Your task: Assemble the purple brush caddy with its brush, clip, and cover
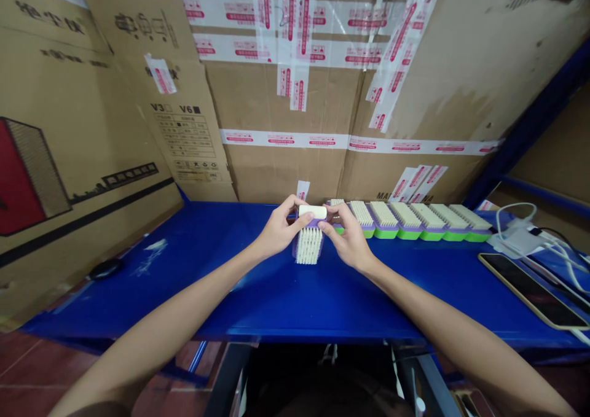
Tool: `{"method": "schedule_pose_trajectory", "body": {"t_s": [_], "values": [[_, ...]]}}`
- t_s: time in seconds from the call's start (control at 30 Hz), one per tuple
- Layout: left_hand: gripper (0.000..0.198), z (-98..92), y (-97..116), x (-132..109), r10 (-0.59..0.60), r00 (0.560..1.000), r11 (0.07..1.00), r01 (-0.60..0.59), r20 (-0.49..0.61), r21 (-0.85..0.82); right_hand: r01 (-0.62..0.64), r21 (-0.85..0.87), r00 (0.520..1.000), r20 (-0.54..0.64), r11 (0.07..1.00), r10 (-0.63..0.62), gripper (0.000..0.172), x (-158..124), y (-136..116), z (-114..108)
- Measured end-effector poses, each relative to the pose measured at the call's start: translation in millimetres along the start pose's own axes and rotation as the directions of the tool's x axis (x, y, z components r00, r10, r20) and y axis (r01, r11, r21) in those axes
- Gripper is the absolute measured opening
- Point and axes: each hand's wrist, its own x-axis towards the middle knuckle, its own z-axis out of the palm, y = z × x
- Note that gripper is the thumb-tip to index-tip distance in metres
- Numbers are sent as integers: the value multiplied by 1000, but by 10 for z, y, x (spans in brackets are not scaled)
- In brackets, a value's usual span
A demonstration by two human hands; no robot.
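A scrubbing brush point(309, 246) with cream bristles and a purple body is held between both hands above the blue table. Its bristles face me and point downward, and a pale block-shaped part point(313, 211) shows at its upper end. My left hand point(278, 229) grips the brush from the left, with the thumb across the pale part. From the other side, my right hand point(349, 237) closes on the purple edge with thumb and fingers. Just beyond the right hand begins a row of similar brushes point(398, 228), bristles up on purple and green bodies.
Taped cardboard point(286, 104) walls the back and left of the blue table point(207, 294). A phone point(534, 291) lies at the right, near a white adapter point(514, 239) with tangled cables. A round black object point(105, 269) is at the left edge.
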Motion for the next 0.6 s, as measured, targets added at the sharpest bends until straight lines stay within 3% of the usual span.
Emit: {"method": "schedule_pose_trajectory", "body": {"t_s": [0.43,0.6], "values": [[44,36,-57,-32,-25,999,1000,25,-24,13,-15,-10,1000,10,1000,15,36,-14,-56,-11],[46,61,-48,-60,-29,999,999,29,14,-15,-61,11,998,29,998,60,38,-15,-21,-60]]}}
